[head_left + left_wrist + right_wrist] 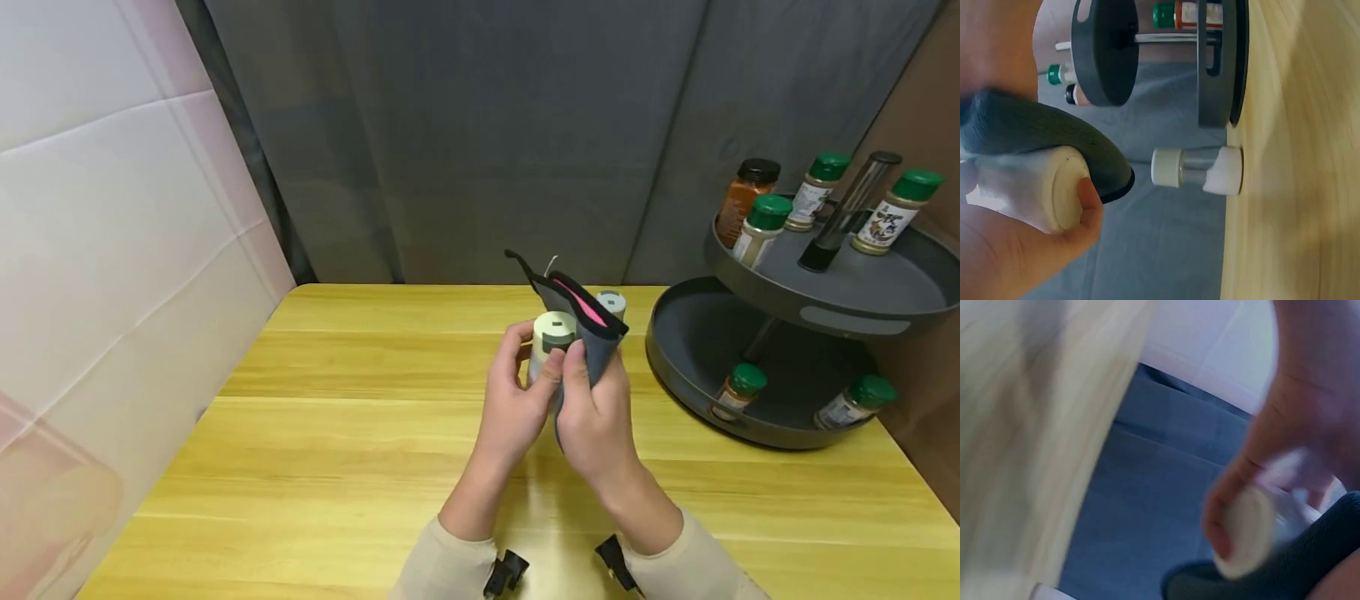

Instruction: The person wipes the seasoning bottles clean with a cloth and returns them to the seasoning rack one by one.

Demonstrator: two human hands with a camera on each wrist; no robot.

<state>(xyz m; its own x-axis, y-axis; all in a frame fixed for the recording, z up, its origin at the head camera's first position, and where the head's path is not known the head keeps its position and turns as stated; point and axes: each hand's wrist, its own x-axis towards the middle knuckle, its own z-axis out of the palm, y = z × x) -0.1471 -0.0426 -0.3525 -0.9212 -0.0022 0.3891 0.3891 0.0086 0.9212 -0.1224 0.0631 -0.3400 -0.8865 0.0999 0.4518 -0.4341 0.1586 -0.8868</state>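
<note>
In the head view my left hand (513, 412) grips a jar (553, 322) with a pale cream lid and grey marking. The left wrist view shows the jar's round pale end (1067, 187) facing the table, with a finger against it. My right hand (600, 421) pinches a folded grey cloth piece (600, 354) with black edging and a pink inside. That cloth lies right beside the jar, and both hands meet in front of them. Behind stands a second jar (1166, 167) with a pale lid and white contents, upright on the table and touched by neither hand.
A dark two-tier turntable rack (675, 333) stands at the right. Green-capped spice bottles (892, 212) and a black-capped orange bottle (742, 204) sit on its tiers. The wooden table (337, 467) meets a grey curtain (465, 142) behind and a white sheet (112, 208) at left.
</note>
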